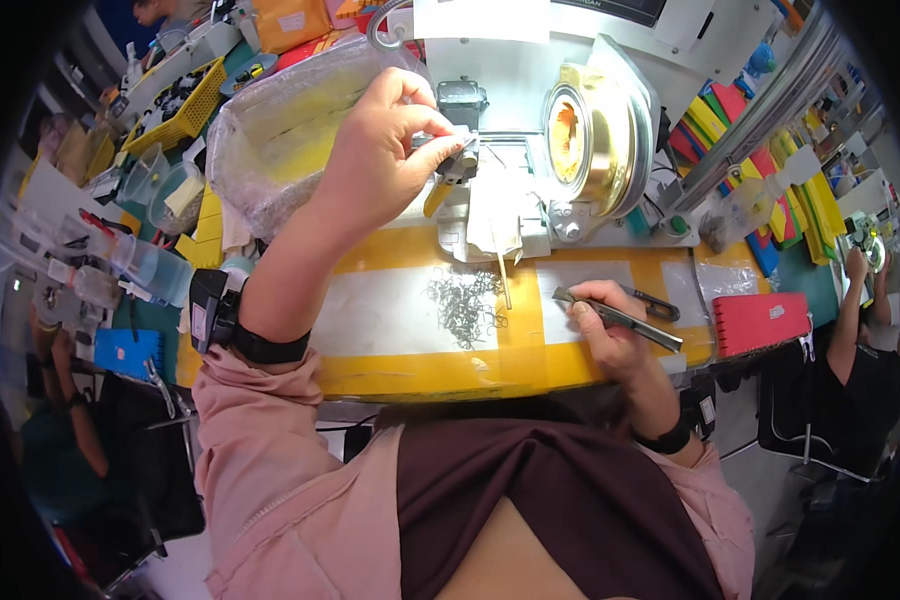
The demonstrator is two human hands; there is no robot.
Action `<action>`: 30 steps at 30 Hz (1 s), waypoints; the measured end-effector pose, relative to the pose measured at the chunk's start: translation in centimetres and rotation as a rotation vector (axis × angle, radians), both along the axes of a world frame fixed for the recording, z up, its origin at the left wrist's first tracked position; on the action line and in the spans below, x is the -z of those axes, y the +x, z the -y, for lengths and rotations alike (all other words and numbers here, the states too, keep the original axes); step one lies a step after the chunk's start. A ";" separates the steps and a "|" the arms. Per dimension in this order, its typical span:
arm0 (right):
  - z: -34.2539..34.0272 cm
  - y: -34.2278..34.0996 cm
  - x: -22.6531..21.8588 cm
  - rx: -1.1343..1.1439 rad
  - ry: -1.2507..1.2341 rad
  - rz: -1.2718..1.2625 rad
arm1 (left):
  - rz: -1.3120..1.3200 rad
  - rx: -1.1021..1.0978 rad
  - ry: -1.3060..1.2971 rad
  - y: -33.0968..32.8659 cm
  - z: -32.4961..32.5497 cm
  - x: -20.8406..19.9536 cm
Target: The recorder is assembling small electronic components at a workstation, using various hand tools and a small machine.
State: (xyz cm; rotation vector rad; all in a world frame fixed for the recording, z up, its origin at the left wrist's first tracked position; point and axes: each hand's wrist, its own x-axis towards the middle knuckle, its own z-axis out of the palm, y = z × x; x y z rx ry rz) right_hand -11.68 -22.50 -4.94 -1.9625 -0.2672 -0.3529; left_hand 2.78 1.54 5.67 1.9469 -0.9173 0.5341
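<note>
My left hand (385, 145) reaches up to a small bench machine (495, 205), thumb and forefinger pinched together at its dark metal head (457, 165). Something small and whitish shows at the fingertips, too tiny to name. A yellow lever (436, 198) hangs just below. Low over the bench, my right hand (610, 335) is closed around a slim grey-and-black utility knife (632, 325), its tip pointing left. Beside that hand lies a second black slotted tool (652, 302). Many small dark wire-like pieces (465, 308) are scattered on the white sheet between my hands.
A plastic-lined bin (232, 150) stands left of the machine, a gold reel (600, 140) on its right. A thin stick (505, 285) juts toward me. At right lies a red notebook (760, 322); a metal post (760, 100) rises behind. Other people work at both sides.
</note>
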 end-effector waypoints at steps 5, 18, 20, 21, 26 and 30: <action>-1.3 -0.1 -1.7 -0.032 -0.064 0.212 | -0.015 0.028 0.079 0.5 -1.6 -1.3; -8.9 4.2 -5.0 -0.005 0.051 0.319 | -0.670 0.711 -0.558 0.8 -0.5 -0.7; -9.4 5.3 -5.2 0.079 0.104 0.370 | -0.617 0.670 -0.532 0.6 -0.3 -0.6; -9.5 6.1 -5.2 0.074 0.104 0.366 | -0.559 0.623 -0.503 0.6 -0.5 -0.5; -10.1 8.6 -5.4 0.110 0.245 0.463 | -0.460 0.530 -0.480 0.6 -0.7 0.4; -9.8 9.6 -5.2 0.115 0.189 0.468 | -0.351 0.463 -0.428 0.2 -0.4 0.2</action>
